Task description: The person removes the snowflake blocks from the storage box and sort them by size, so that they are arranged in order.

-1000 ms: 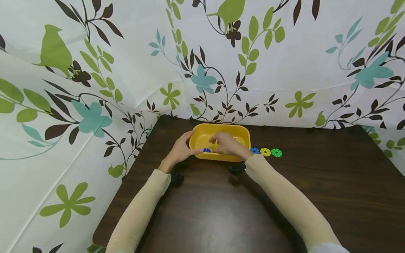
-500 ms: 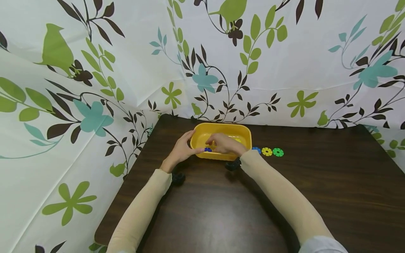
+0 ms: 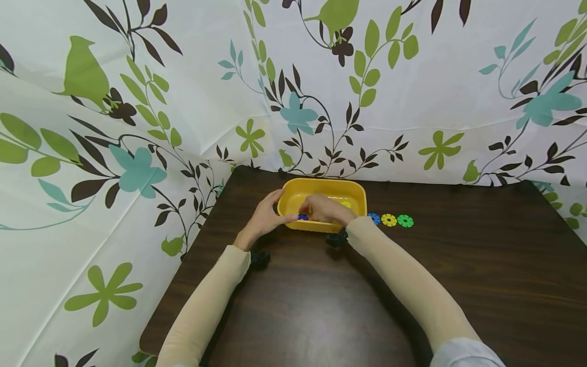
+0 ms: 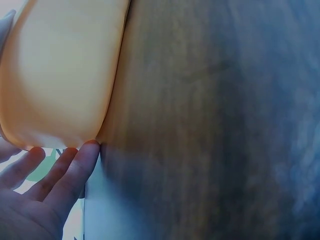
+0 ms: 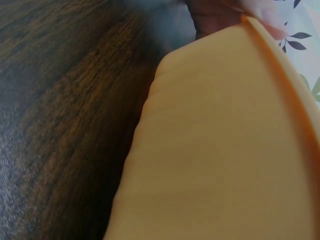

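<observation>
A yellow plastic tray (image 3: pixel 316 227) sits toward the far side of the table. My left hand (image 3: pixel 267 216) grips its left end, thumb over the near rim and fingers along the outer wall; in the left wrist view several fingertips (image 4: pixel 90 146) press that wall. Beside the thumb, a dark blue notched disc (image 3: pixel 303 217) shows inside the tray. My right hand (image 3: pixel 324 208) reaches into the tray with fingers bent downward. The tray and hand hide those fingertips, so I cannot tell whether they hold anything. A yellow notched disc (image 3: pixel 346 204) lies behind the right hand.
Right of the tray, a blue disc (image 3: pixel 374 219), a yellow disc (image 3: pixel 389 220) and a green disc (image 3: pixel 405 220) lie in a row on the dark wooden table (image 3: pixel 458 265). A leaf-patterned cloth (image 3: pixel 390 153) hangs behind and to the left.
My right hand has dipped lower and slightly left inside the tray, uncovering more of the yellow disc behind it. My left hand keeps its grip on the tray. The head view has shifted slightly.
</observation>
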Tool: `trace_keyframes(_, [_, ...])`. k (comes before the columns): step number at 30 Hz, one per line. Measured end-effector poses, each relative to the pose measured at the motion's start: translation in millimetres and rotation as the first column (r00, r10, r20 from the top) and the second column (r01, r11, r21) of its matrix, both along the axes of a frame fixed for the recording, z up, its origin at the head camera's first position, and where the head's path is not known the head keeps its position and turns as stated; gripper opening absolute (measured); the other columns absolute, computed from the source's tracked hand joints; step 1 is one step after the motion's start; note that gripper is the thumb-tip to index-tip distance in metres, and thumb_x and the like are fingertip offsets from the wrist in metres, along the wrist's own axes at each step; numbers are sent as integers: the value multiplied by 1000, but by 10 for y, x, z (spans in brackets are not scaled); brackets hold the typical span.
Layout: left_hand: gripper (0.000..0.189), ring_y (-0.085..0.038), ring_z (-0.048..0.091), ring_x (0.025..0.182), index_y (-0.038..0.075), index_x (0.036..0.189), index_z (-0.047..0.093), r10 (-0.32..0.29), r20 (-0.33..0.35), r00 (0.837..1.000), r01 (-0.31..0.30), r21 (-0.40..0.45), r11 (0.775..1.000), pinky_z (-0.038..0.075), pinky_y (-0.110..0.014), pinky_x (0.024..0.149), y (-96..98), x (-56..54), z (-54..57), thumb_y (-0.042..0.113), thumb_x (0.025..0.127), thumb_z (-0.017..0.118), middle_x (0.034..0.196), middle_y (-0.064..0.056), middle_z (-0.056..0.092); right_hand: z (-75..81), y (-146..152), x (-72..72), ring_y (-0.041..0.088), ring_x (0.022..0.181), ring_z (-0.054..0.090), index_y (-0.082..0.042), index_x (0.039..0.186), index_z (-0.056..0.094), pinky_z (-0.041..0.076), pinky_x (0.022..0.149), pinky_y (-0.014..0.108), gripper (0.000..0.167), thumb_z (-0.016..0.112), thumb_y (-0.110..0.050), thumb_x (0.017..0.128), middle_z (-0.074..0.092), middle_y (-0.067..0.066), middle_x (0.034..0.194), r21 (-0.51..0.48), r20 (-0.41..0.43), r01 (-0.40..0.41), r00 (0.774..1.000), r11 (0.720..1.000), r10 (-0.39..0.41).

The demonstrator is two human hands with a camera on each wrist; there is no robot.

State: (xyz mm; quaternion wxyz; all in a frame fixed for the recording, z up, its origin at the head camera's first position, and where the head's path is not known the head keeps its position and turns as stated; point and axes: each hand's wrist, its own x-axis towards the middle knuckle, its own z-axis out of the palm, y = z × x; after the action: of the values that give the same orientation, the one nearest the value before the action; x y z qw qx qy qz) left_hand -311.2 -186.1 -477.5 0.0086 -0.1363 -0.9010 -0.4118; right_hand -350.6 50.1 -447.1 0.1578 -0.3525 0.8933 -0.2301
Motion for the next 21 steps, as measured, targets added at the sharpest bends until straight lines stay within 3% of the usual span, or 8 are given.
trace_keyframes(8, [103,-38,45,158,6,169,39,-10,-24,1000,9,-3,1000,37,-58,133,6,2,15,44,88,90,175,-15,41,-6,-32,-17,27,114,71,-6,120,83,58,111,46,27,75,3,96,80,11,121,8,1,10,1000,1000,-10])
trace_keyframes(16, [101,-39,44,159,7,169,39,-11,-26,1000,11,2,1000,37,-57,133,17,13,9,41,89,90,175,-15,41,-17,-35,-31,22,100,64,-7,112,75,58,100,39,21,76,3,94,75,10,112,15,50,32,998,999,-33])
trace_keyframes(21, [101,-40,42,161,8,170,39,-3,-12,1000,3,8,1000,36,-59,133,19,24,14,40,89,90,176,-16,40,-8,0,-32,23,103,69,-6,126,73,62,99,38,31,74,2,96,77,13,119,-1,77,-6,997,1000,6])
